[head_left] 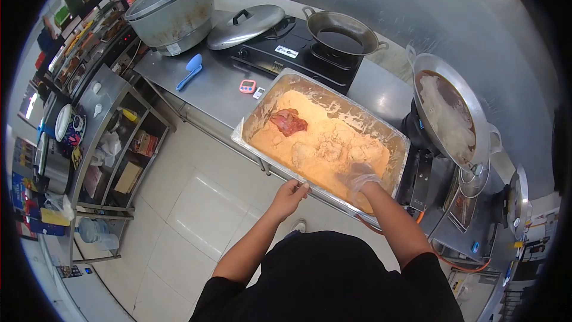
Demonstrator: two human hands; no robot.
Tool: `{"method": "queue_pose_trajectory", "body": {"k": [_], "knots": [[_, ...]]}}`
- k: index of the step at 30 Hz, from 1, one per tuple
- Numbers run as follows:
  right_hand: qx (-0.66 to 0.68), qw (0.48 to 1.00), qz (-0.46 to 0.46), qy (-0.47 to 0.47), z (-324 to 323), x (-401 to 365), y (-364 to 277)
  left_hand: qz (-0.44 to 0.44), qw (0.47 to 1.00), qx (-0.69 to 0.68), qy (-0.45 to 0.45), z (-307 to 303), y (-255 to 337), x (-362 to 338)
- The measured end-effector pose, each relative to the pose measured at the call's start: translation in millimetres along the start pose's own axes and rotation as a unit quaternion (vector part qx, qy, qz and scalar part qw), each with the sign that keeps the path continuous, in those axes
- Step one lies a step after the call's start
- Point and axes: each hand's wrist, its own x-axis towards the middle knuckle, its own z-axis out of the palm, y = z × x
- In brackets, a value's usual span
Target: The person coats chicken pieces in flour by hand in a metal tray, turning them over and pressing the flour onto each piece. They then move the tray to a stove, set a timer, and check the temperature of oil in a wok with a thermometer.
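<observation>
A deep metal tray (381, 124) holds pale orange breading flour (313, 110). One piece of raw red meat (289, 121) lies on the flour toward the left end. A flour-coated lump (331, 148) sits near the middle. My right hand (359, 177), in a clear plastic glove, is down in the flour at the tray's right front; its fingers are blurred and partly covered. Bare and curled closed, my left hand (289, 198) is at the tray's front rim. Whether it grips the rim is hidden.
Behind the tray, a pan of dark liquid (339, 40) sits on a black stove (262, 53). At right, a large wok (450, 113) of foamy oil stands over a burner with a blue flame. A timer (247, 86), blue utensil (190, 73) and big pot (173, 18) occupy the left counter.
</observation>
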Motion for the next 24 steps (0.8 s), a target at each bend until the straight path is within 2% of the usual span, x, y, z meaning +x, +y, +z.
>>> {"method": "queue_pose_trajectory", "body": {"k": [5,8,11,14,17,23,24], "knots": [[-0.002,1.0,-0.024,-0.007,23.9,13.7,7.8,0.005,1.0,-0.015,-0.008,1.9,0.3,0.8],[0.023,0.998,0.021,-0.063,26.2,26.3,6.2,-0.001,1.0,-0.009,-0.009,0.8,-1.4,1.0],[0.058,0.998,0.013,0.0,40.5,38.5,7.8,-0.008,1.0,-0.005,-0.01,0.0,-2.9,2.1],[0.173,0.982,0.026,-0.072,18.4,25.3,-1.2,-0.011,1.0,-0.007,-0.011,-0.6,-3.0,3.3],[0.251,0.968,-0.027,-0.016,5.7,11.7,-16.1,-0.014,1.0,-0.005,-0.012,-1.0,-1.9,2.1],[0.283,0.955,-0.084,0.038,-17.7,7.2,-30.0,-0.017,1.0,-0.004,-0.012,-1.0,0.9,1.0],[0.299,0.945,-0.116,0.067,-16.1,10.1,-27.2,-0.017,1.0,-0.009,-0.012,-0.5,0.5,0.8]]}}
